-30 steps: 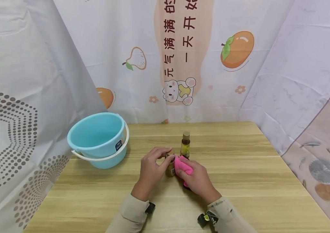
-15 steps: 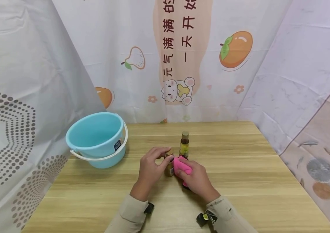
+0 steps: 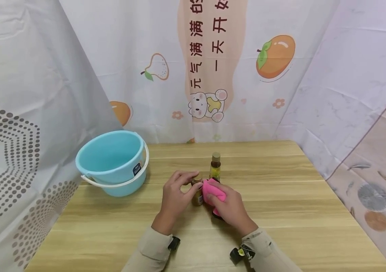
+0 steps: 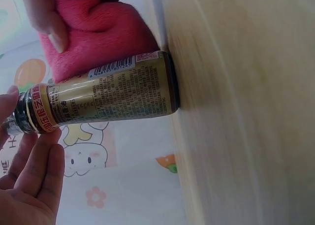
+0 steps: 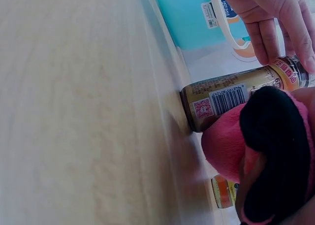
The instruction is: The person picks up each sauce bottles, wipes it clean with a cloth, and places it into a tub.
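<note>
A small glass bottle (image 4: 113,92) with a gold label, a barcode and fine print stands upright on the table. My left hand (image 3: 175,194) pinches it by the neck between thumb and fingers. In my right hand (image 3: 231,206) is a bunched pink cloth (image 3: 214,192) with a black part, pressed against the bottle's side. The right wrist view shows the cloth's black part (image 5: 275,151) toward the camera and the cloth overlapping the label's edge. Behind the cloth stands a second bottle (image 3: 215,168), dark, with a yellow label and a gold cap; its lower part is hidden.
A light blue bucket (image 3: 111,170) with a white handle stands at the left back of the wooden table (image 3: 298,211). Beyond the table's far edge hangs a printed curtain (image 3: 138,34). Black wrist straps sit on both sleeves.
My right hand and the pink cloth have shifted slightly against the bottle, and the cloth's folds look different. The left hand keeps its hold on the neck. The head view has drifted a little.
</note>
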